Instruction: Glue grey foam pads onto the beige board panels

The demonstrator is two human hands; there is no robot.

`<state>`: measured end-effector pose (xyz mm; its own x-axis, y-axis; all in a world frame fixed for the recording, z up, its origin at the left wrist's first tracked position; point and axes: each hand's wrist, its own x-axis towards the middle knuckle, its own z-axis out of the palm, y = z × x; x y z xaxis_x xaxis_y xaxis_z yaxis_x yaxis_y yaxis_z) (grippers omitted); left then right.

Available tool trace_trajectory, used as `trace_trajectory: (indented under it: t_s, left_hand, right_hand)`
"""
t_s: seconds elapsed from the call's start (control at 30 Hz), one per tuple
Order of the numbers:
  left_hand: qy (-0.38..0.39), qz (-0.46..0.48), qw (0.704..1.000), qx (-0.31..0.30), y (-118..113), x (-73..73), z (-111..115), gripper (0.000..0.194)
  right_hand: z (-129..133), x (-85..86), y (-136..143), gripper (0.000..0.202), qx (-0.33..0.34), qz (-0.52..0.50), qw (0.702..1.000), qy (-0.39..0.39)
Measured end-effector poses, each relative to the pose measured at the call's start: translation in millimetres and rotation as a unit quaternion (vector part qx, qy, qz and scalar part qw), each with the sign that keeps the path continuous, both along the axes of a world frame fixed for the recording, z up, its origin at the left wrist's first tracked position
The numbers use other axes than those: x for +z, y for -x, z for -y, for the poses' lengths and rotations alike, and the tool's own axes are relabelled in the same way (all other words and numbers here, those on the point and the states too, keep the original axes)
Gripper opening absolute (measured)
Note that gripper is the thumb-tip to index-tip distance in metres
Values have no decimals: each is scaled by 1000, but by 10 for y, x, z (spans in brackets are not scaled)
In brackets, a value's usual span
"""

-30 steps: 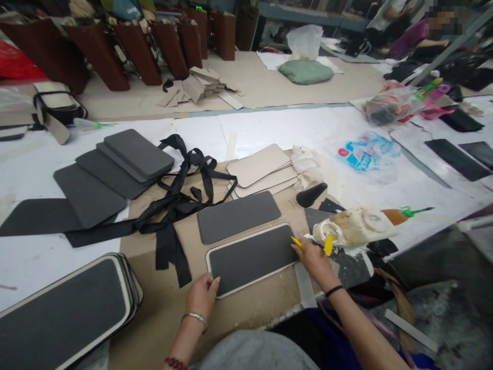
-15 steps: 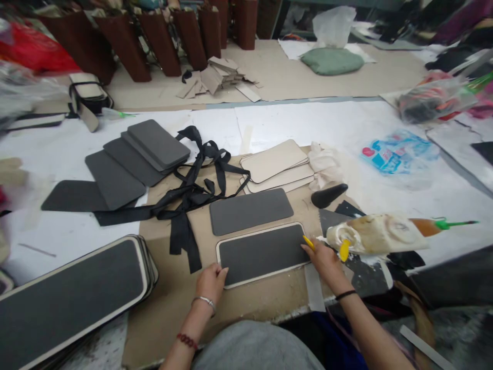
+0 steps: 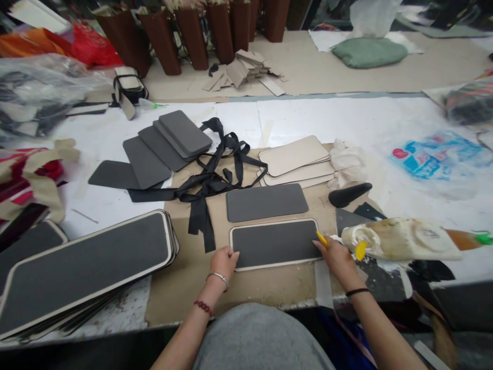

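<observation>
A dark grey rounded panel with a cream border [image 3: 275,242] lies flat on brown board. At its left end, my left hand [image 3: 223,260] pinches the lower corner between thumb and fingers. My right hand [image 3: 339,261] is closed around a thin yellow tool [image 3: 322,239] whose tip points over the panel's right end; its fingers touch that edge. Just beyond the panel lies a plain dark grey piece [image 3: 267,202]. Right of my right hand, a glue-smeared bottle [image 3: 408,239] lies on its side, a yellow piece [image 3: 361,250] at its cut opening.
Bordered panels [image 3: 92,257] are stacked at left. Dark grey pieces [image 3: 146,162] fan out behind them, beside tangled black ribbon [image 3: 215,177]. Cream pieces [image 3: 296,156], a black curved object [image 3: 349,195] and a blue-printed plastic bag [image 3: 435,156] lie farther back. Brown bags [image 3: 192,38] stand at the rear.
The head view has turned left, so everything sits farther right in the picture and more of the left stack shows. Both hands keep their places at the panel's ends.
</observation>
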<state>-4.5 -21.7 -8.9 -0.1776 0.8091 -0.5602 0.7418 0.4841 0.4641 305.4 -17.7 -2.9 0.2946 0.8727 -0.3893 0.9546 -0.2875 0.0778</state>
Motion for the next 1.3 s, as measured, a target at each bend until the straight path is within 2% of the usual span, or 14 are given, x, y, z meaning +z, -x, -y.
trace_trajectory:
  t_s: [0.27, 0.5, 0.63, 0.73, 0.87, 1.0, 1.17, 1.3]
  left_hand:
    - [-12, -30, 998, -46, 5, 23, -4, 30]
    - [-15, -62, 996, -61, 5, 1, 24, 27]
    - [-72, -81, 994, -15, -34, 26, 61, 11]
    - [-86, -41, 994, 59, -54, 45, 48, 27]
    - [-52, 15, 991, 125, -9, -1, -9, 29]
    - [-35, 63, 988, 137, 66, -95, -52, 16]
    - [-31, 107, 985, 134, 134, -156, -80, 22]
    - [-24, 138, 980, 144, 214, -143, -121, 25]
  right_hand:
    - [-17, 70, 54, 31, -21, -1, 1000, 11]
    - [-30, 34, 27, 31, -32, -24, 999, 11]
    - [-37, 15, 23, 32, -43, -12, 999, 18]
    - [-26, 17, 34, 34, -60, -4, 998, 12]
    - [-21, 30, 55, 35, -63, 8, 998, -17]
    - [-44, 61, 65, 33, -78, -5, 997, -13]
    - [-89, 88, 25, 31, -100, -56, 993, -18]
    - [-119, 50, -42, 24, -117, -128, 985, -3]
